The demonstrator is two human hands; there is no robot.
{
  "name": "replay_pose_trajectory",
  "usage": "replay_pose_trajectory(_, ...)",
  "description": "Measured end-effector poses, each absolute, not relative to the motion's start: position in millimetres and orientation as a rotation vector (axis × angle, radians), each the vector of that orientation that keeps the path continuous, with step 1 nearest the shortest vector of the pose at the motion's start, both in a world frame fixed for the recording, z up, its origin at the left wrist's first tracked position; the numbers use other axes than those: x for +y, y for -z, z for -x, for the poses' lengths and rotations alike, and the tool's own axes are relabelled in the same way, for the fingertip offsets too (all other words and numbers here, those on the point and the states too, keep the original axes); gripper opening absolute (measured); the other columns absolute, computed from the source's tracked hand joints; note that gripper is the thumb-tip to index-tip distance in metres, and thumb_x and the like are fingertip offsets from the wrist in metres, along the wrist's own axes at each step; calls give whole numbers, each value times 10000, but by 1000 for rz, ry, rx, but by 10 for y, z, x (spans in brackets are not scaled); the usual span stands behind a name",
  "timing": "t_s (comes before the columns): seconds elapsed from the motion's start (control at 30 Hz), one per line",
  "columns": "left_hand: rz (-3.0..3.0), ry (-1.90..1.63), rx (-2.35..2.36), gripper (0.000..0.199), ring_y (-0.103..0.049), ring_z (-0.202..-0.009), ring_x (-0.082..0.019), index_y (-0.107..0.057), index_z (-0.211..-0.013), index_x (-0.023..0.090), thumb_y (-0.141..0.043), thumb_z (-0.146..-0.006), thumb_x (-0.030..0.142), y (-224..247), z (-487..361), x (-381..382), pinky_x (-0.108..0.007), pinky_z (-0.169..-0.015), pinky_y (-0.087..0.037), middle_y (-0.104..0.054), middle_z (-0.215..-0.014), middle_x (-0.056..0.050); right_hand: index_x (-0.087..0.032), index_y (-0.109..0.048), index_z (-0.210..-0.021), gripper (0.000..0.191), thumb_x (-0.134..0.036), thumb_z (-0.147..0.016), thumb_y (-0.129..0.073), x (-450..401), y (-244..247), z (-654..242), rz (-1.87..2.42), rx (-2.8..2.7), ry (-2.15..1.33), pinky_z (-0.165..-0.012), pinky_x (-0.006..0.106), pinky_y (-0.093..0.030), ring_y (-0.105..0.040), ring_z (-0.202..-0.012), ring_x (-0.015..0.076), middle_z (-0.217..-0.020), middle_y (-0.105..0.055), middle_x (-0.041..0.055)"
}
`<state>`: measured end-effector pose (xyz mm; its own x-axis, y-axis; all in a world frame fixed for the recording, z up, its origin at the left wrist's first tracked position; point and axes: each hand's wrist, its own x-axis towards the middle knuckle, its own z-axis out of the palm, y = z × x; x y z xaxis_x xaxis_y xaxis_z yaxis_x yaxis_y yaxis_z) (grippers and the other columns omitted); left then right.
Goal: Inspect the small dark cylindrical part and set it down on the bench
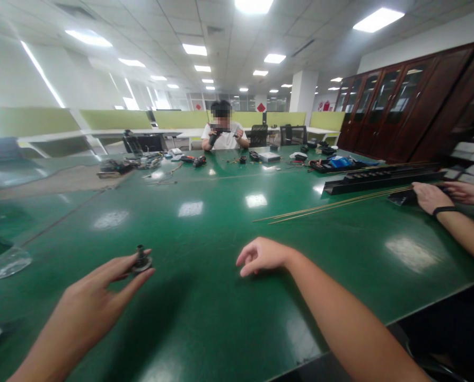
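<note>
My left hand [97, 292] pinches a small dark metal part with a round flange and a short upright stem [141, 261] between thumb and fingers. It is held above the green tabletop [205, 318] at the lower left. Near the middle of the table, my right hand [263, 255] hovers or rests just over the surface, its fingers curled in and the thumb close to the index finger. Nothing shows between those fingertips; the palm side is hidden. Thin brass-coloured rods [300, 211] lie beyond the right hand.
At the right, another person's hands [430, 199] hold a dark piece near the long black channels [380, 179]. A seated person [225, 135] works across the table. Tools and cables [141, 162] lie along the far side. A clear plastic container [6, 260] stands at the left.
</note>
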<state>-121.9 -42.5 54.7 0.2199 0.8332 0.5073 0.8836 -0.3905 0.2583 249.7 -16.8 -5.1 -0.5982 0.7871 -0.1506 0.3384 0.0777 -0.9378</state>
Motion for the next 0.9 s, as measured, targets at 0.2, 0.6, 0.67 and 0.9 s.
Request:
replay_pose_trajectory(0.2, 2756, 814, -1341, 427, -680, -904, -210, -704, -1125, 238, -537, -899, 560, -517, 282, -80, -314, -842, -534, -721, -1065, -40, -119, -715, -1061, 491, -357, -658, -866, -170, 64, -2482, 1096, -1895, -1582, -552, 204, -448, -597, -569, 98, -733, -675, 7)
replay_pose_trajectory(0.6, 3072, 679, -1205, 311, -667, -892, -195, -650, -1188, 285, -582, -910, 406, -12, 56, -181, -314, -805, -522, -709, -1008, -18, -185, -660, -1087, 453, -276, -678, -830, -192, 182, -2332, 1299, -1945, -1099, -554, 205, -420, -592, -619, 113, -736, -667, -24)
replay_pose_trajectory(0.67, 3040, 712, -1223, 390, -669, -948, -220, -608, -1259, 268, -603, -896, 410, 11, 54, -174, -339, -845, -525, -709, -1071, -40, -192, -669, -1033, 387, -290, -691, -822, -225, 167, -2316, 1314, -2006, -1019, -558, 210, -409, -597, -625, 116, -743, -677, -23)
replay_pose_trajectory(0.9, 3134, 815, -1140, 206, -647, -947, -190, -664, -1073, 257, -613, -874, 251, -21, 28, -195, -309, -855, -507, -697, -1040, -26, -197, -685, -1015, 341, -284, -708, -804, -274, 128, -2300, 1310, -2091, -918, -585, 218, -414, -596, -631, 117, -744, -673, -22)
